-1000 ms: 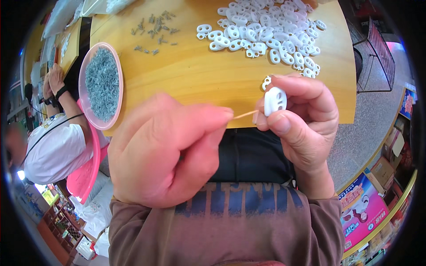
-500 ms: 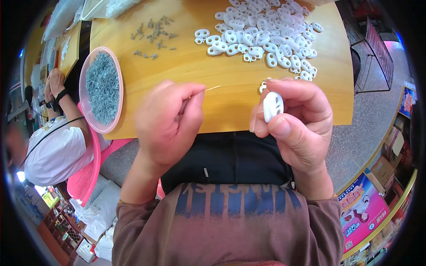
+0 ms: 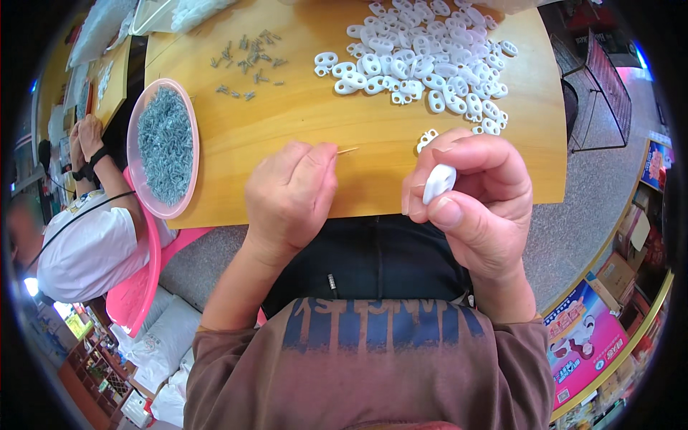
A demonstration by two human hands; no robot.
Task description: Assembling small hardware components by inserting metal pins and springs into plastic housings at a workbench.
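Observation:
My left hand [image 3: 290, 193] is closed, fingers pressed together, on a thin toothpick-like stick [image 3: 348, 150] whose pale tip points right. Between the thumb and fingers of my right hand [image 3: 484, 193] is a white oval plastic piece [image 3: 439, 183], tilted nearly edge-on. It resembles the two-holed cord locks [image 3: 423, 64] heaped at the back right of the table. Just beyond my right fingers lies another white cord lock [image 3: 428, 137]. The stick and the held piece are apart.
A pink oval basin [image 3: 166, 147] of small grey metal pieces, perhaps springs, stands at the table's left edge. Similar pieces [image 3: 251, 57] lie scattered behind my left hand. A small coil [image 3: 332, 281] rests on my lap. Another person [image 3: 93, 236] sits at the left.
My left hand has shifted right and turned, its back now more toward me. In my right hand the white piece has rotated, so its holes hardly show.

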